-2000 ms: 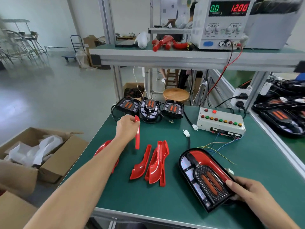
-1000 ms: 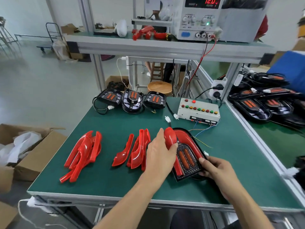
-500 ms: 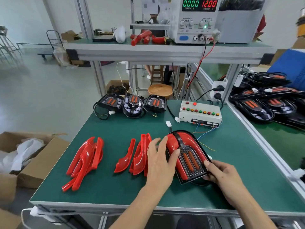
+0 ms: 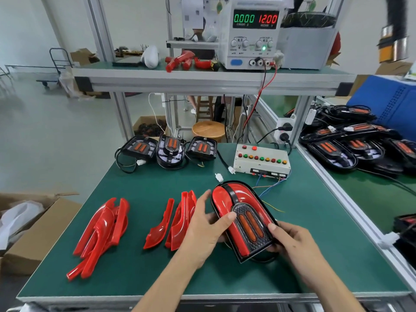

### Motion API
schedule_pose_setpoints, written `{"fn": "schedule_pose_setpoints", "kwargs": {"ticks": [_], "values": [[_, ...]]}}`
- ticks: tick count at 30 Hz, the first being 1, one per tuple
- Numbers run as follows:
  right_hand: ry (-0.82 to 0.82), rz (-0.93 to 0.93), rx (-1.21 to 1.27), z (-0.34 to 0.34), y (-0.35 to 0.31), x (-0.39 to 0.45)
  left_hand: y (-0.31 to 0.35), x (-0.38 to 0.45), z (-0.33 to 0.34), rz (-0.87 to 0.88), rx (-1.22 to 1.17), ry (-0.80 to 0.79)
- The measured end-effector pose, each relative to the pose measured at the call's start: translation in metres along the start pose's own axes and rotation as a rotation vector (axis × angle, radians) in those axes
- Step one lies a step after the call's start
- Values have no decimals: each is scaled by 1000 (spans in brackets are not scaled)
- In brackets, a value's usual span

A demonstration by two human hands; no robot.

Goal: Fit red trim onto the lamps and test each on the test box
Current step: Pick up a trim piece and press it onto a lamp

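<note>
The black, round-nosed plastic lamp housing (image 4: 244,221) with two amber oval lenses is lifted slightly off the green bench mat (image 4: 139,183), its long axis running from the rounded nose, far and a little left, down to the squared end near the person. The left hand (image 4: 203,230) grips its left flank, thumb laid across the glossy red plastic trim piece (image 4: 224,207) on that side and fingers curled beneath; the right hand (image 4: 290,240) holds the near right corner, thumb on the rim and fingers under. Both grips are closed around the lamp, not wide. The relation that matters next, as I judge it, is lamp to the beige test box (image 4: 262,162) with its row of coloured buttons: the box sits beyond the nose and slightly right, with its loose white connector plugs (image 4: 219,176) lying between box and lamp (the right hand is the nearer one to them). The lamp's own lead is mostly hidden underneath. Compared with half a second ago, the left palm has come off the top of the trim and slid to the side edge, so the red piece now shows fully seated along the left channel, matching the one on the right; the lamp has tipped up a little toward the viewer. Spare red trims (image 4: 180,219) lie just left of the left hand, a further heap (image 4: 101,233) well apart.
</note>
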State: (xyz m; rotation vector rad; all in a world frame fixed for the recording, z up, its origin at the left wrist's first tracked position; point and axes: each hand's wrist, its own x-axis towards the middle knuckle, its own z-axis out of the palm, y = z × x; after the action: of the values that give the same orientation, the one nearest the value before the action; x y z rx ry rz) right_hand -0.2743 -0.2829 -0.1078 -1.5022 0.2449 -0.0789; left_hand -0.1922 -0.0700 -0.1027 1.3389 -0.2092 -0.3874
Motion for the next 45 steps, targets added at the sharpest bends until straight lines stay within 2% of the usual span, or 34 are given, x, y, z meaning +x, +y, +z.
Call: {"fn": "schedule_pose_setpoints", "kwargs": {"ticks": [5, 9, 12, 15, 17, 20, 22, 24, 25, 29, 45], "values": [[26, -25, -28, 3, 4, 0, -13, 0, 3, 122, 224, 110], [35, -29, -113, 4, 4, -3, -19, 4, 2, 2, 137, 118], [43, -23, -338, 0, 0, -3, -21, 6, -3, -84, 47, 39], [52, -82, -680, 0, -4, -2, -26, 4, -1, -75, 42, 75], [124, -130, -846, 7, -4, -4, -29, 2, 3, -62, 38, 91], [377, -309, -1009, 25, 2, -11, -29, 1, 9, -39, 56, 85], [404, -521, -1014, 43, -1, -20, -27, 1, 10, -12, 90, 82], [308, -612, -1036, 61, 0, -26, -27, -1, 8, 21, 126, 90], [287, -611, -1041, 68, 0, -28, -27, -2, 8, 32, 129, 92], [309, -418, -977, 80, 0, -32, -30, -9, 7, 56, 95, 75], [429, -313, -751, 94, 8, -36, -31, -15, 8, 96, 98, 108]]}}
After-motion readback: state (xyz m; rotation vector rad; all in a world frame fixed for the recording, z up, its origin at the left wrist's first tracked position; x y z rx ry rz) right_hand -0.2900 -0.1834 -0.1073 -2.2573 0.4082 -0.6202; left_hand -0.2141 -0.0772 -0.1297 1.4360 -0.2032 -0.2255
